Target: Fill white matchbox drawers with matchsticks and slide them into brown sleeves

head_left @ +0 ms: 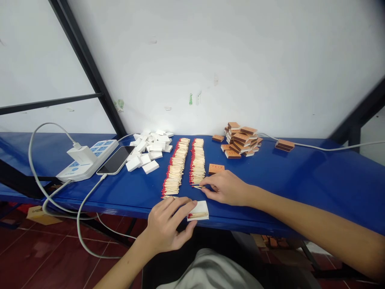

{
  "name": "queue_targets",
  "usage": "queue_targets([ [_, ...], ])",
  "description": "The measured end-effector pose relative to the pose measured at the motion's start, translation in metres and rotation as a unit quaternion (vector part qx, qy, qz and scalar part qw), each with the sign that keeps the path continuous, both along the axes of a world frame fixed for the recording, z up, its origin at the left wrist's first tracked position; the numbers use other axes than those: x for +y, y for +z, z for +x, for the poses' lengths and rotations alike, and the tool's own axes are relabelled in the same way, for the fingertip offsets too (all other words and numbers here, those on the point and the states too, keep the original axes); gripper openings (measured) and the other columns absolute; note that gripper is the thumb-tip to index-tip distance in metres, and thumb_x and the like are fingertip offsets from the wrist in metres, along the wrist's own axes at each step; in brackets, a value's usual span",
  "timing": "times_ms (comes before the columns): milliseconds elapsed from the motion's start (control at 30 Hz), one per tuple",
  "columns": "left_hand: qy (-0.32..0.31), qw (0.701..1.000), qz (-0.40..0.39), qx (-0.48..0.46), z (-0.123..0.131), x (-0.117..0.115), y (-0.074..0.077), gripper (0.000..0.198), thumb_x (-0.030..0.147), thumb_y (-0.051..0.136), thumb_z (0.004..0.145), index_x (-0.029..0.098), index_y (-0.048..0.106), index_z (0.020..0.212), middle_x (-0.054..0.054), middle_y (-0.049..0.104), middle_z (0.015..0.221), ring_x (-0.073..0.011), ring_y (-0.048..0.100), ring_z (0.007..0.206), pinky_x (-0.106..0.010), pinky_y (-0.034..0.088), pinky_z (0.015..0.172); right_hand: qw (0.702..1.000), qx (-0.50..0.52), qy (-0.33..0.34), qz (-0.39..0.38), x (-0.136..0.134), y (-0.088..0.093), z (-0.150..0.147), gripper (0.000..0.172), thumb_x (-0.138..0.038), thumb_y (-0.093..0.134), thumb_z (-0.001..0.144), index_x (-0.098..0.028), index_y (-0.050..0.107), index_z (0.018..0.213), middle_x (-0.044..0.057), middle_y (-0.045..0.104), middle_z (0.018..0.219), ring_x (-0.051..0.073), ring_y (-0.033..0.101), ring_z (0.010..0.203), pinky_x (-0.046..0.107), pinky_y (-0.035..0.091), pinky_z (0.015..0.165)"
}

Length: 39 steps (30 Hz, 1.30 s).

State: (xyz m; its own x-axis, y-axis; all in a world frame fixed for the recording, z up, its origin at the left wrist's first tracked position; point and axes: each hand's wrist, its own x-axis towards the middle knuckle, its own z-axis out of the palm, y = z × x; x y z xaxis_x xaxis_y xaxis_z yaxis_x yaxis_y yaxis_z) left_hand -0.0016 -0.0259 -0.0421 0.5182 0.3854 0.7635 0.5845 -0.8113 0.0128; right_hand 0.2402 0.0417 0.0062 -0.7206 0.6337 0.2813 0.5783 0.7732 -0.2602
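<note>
My left hand (168, 226) pinches a white matchbox tray (199, 210) at the front edge of the blue table (300, 176); a few matches lie in the tray. My right hand (225, 188) rests on the table and pinches a few red-tipped matches (198, 186) at the near end of the right row of matches (197, 165). A second row of matches (177, 168) lies to its left. One orange matchbox sleeve (216, 168) sits just behind my right hand.
A heap of white trays (150, 150) lies at the back left, a pile of orange sleeves (242, 139) at the back right, one more sleeve (284, 145) farther right. A phone (116, 160), power strip (87, 159) and cables occupy the left.
</note>
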Motion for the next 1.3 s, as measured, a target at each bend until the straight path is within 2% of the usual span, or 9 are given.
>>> queue_targets([
  [233, -0.005, 1.000, -0.004, -0.004, 0.0003, 0.0009, -0.0012, 0.035, 0.021, 0.065, 0.086, 0.016, 0.063, 0.121, -0.011, 0.075, 0.106, -0.0234, 0.069, 0.086, -0.036, 0.055, 0.073, 1.000, -0.007, 0.029, -0.006, 0.0001, -0.0010, 0.0011, 0.019, -0.021, 0.057, 0.093, -0.019, 0.076, 0.096, 0.001, 0.073, 0.074, 0.012, 0.059, 0.061, 0.024, 0.035, 0.060],
  [500, -0.004, 1.000, 0.000, -0.007, 0.0006, 0.0001, -0.0008, 0.034, 0.022, 0.065, 0.087, 0.016, 0.063, 0.120, -0.010, 0.075, 0.105, -0.0229, 0.069, 0.086, -0.035, 0.055, 0.073, 0.999, 0.007, 0.036, 0.010, 0.0000, -0.0012, 0.0010, 0.024, -0.022, 0.056, 0.095, -0.019, 0.075, 0.108, 0.002, 0.074, 0.079, 0.013, 0.061, 0.063, 0.024, 0.040, 0.065],
  [667, -0.004, 1.000, -0.001, -0.005, -0.0001, -0.0004, -0.0016, 0.035, 0.022, 0.065, 0.086, 0.016, 0.063, 0.120, -0.011, 0.075, 0.105, -0.0232, 0.069, 0.086, -0.035, 0.055, 0.073, 1.000, 0.002, 0.007, 0.008, -0.0007, -0.0010, 0.0009, 0.028, -0.026, 0.057, 0.096, -0.022, 0.074, 0.118, 0.002, 0.076, 0.085, 0.013, 0.062, 0.066, 0.024, 0.040, 0.064],
  [833, -0.006, 1.000, -0.003, -0.006, 0.0000, -0.0003, -0.0014, 0.035, 0.021, 0.066, 0.086, 0.016, 0.063, 0.121, -0.010, 0.075, 0.106, -0.0231, 0.068, 0.085, -0.035, 0.055, 0.072, 1.000, -0.014, 0.006, 0.007, 0.0001, -0.0011, 0.0010, 0.026, -0.027, 0.056, 0.097, -0.022, 0.076, 0.113, 0.003, 0.076, 0.085, 0.015, 0.065, 0.072, 0.025, 0.041, 0.064],
  [967, -0.004, 1.000, -0.003, -0.006, 0.0000, -0.0006, -0.0017, 0.034, 0.021, 0.065, 0.086, 0.016, 0.063, 0.120, -0.010, 0.075, 0.105, -0.0227, 0.068, 0.085, -0.035, 0.055, 0.072, 1.000, -0.005, 0.012, 0.009, 0.0006, -0.0025, 0.0010, 0.023, -0.026, 0.057, 0.096, -0.020, 0.077, 0.106, 0.003, 0.075, 0.082, 0.014, 0.064, 0.069, 0.025, 0.041, 0.066],
  [1067, -0.004, 1.000, -0.002, -0.005, -0.0002, -0.0008, -0.0021, 0.033, 0.022, 0.065, 0.086, 0.017, 0.064, 0.119, -0.010, 0.075, 0.105, -0.0229, 0.069, 0.085, -0.035, 0.055, 0.072, 1.000, 0.001, -0.003, 0.007, -0.0004, -0.0020, 0.0007, 0.024, -0.025, 0.058, 0.095, -0.020, 0.076, 0.110, 0.003, 0.075, 0.081, 0.014, 0.064, 0.070, 0.025, 0.041, 0.067],
  [1300, -0.001, 1.000, -0.001, -0.004, 0.0003, -0.0003, -0.0014, 0.032, 0.022, 0.064, 0.087, 0.017, 0.064, 0.118, -0.010, 0.075, 0.105, -0.0227, 0.069, 0.085, -0.035, 0.055, 0.072, 1.000, -0.015, 0.006, -0.005, -0.0013, 0.0011, 0.0000, 0.021, -0.024, 0.057, 0.096, -0.022, 0.077, 0.101, 0.002, 0.075, 0.081, 0.013, 0.061, 0.065, 0.024, 0.035, 0.061],
])
